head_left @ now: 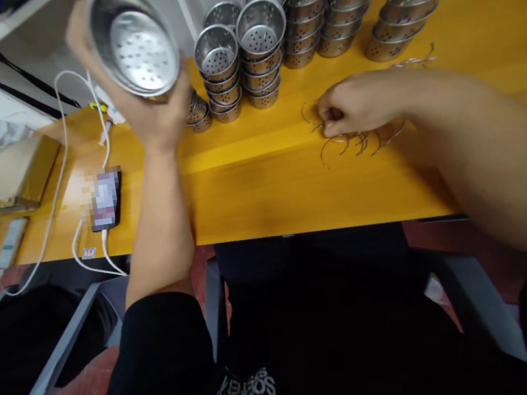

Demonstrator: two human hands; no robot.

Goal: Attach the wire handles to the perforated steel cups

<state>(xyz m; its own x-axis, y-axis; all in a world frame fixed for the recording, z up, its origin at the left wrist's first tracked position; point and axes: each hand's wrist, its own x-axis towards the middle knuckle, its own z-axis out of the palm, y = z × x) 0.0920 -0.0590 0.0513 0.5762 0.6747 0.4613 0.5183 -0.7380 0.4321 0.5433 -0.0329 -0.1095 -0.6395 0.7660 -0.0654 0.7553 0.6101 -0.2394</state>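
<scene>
Above the surface (262,191), the left hand (157,108) grips a metal cup (145,50) around its side, its mouth tipped toward the camera and its holed base showing; the double rim suggests a nested pair, though blur leaves that unsure. Down by the surface, the right hand (363,105) is curled closed over a scatter of loose, bent wires (361,142). Whether its fingers pinch one cannot be told.

From just beside the left hand to beyond the right wrist, upright stacks (223,88) of similar cups stand in an uneven row. The work looks to be midway: the cup is up and held, but no wire can be seen joined to it, and several wires lie unused under and around the right hand. Whether any stacked cups carry wires is too small to tell, so done ones cannot be sorted from those left. Left of the left forearm lies a phone (106,200), apart from all this.
</scene>
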